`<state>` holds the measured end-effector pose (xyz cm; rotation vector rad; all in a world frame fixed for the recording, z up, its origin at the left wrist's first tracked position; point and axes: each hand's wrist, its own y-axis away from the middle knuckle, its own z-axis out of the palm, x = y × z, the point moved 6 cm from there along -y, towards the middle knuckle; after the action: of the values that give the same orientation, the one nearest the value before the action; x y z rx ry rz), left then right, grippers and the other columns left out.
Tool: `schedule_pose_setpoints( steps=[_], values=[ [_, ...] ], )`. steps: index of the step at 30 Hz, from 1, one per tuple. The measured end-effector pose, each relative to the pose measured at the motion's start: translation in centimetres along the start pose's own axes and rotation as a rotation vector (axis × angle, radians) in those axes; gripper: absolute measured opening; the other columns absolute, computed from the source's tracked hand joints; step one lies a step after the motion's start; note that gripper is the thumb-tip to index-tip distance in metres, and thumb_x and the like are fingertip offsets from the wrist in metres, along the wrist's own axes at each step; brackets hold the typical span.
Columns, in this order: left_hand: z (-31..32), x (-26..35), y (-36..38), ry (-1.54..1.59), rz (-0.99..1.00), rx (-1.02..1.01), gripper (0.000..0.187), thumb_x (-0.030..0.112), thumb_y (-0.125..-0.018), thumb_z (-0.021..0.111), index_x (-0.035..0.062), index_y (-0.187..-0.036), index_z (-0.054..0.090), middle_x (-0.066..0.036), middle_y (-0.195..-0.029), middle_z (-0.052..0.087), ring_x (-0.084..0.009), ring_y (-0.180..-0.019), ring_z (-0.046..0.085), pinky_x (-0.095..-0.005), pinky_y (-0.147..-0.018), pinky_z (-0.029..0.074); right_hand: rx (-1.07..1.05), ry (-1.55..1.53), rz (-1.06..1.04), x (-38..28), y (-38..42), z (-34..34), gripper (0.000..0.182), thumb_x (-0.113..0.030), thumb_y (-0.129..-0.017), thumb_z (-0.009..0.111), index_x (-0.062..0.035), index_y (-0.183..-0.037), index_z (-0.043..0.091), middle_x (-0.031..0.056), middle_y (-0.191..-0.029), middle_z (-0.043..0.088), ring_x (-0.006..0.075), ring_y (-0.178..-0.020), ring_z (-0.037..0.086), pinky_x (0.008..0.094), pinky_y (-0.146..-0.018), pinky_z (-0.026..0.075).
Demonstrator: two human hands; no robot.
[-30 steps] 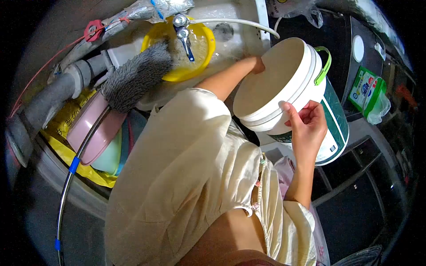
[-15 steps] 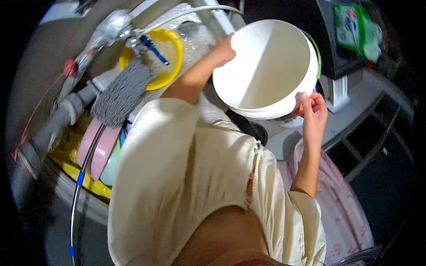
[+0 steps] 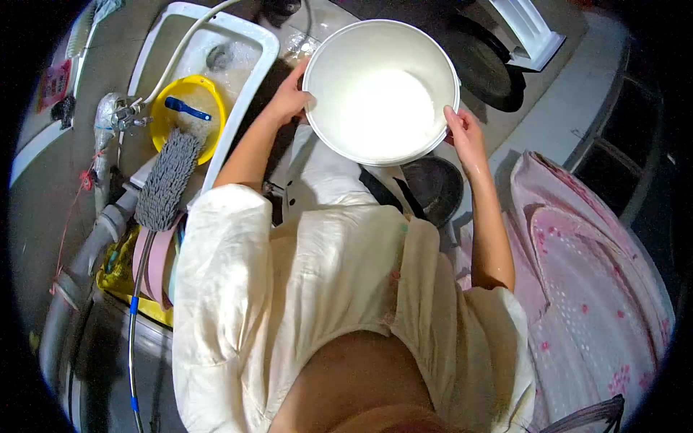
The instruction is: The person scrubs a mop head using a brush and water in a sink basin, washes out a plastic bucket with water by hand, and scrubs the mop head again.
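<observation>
A large white bucket [image 3: 382, 94] is held up in front of me, its round opening facing me and its bright inside bare. My left hand [image 3: 290, 94] grips its left rim, the fingers going behind the outer wall. On the lower right of the rim, my right hand [image 3: 465, 137] holds on, thumb at the edge and other fingers partly hidden outside. Left of my left arm is a white sink [image 3: 271, 54]. In it sits a yellow basin [image 3: 214, 148] of cloudy water, with a blue-handled tool [image 3: 188, 109] across it.
A grey fluffy duster [image 3: 170, 180] on a long metal rod leans at the left, near the tap [image 3: 128, 114] and pipes. Pink basins [image 3: 149, 268] stand below. Pink flowered cloth [image 3: 585, 289] hangs at right. A dark round pan [image 3: 487, 65] lies beyond the bucket.
The bucket has moved left and tipped, so its opening faces me more fully. Both hands have stayed on its rim. My view has shifted, showing more of the sink and pink cloth.
</observation>
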<state>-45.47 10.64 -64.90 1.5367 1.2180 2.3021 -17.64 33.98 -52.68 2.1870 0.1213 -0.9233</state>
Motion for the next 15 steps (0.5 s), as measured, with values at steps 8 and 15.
schedule_pose_setpoints(
  steps=[8, 15],
  values=[
    [6.3, -4.3, -4.9, 0.033, -0.111, 0.274, 0.078, -0.008, -0.075, 0.049, 0.0203, -0.145, 0.029, -0.017, -0.115, 0.06, -0.0294, -0.091, 0.064, -0.0422, -0.066, 0.058, -0.27, 0.126, -0.018, 5.8, -3.7, 1.3, 0.062, -0.036, -0.088, 0.061, 0.0054, -0.131, 0.044, 0.0233, -0.121, 0.056, 0.0294, -0.108, 0.058, 0.0369, -0.091, 0.047],
    [-0.2, -14.1, -16.8, -0.26, 0.196, 0.774, 0.073, -0.004, -0.071, 0.05, 0.0107, -0.141, 0.035, -0.018, -0.123, 0.058, -0.0277, -0.113, 0.057, -0.0339, -0.098, 0.042, -0.348, 0.416, 0.021, 13.3, -4.0, 5.6, 0.06, -0.04, -0.088, 0.059, 0.0037, -0.127, 0.047, 0.0272, -0.124, 0.053, 0.0406, -0.113, 0.053, 0.044, -0.094, 0.044]
  ],
)
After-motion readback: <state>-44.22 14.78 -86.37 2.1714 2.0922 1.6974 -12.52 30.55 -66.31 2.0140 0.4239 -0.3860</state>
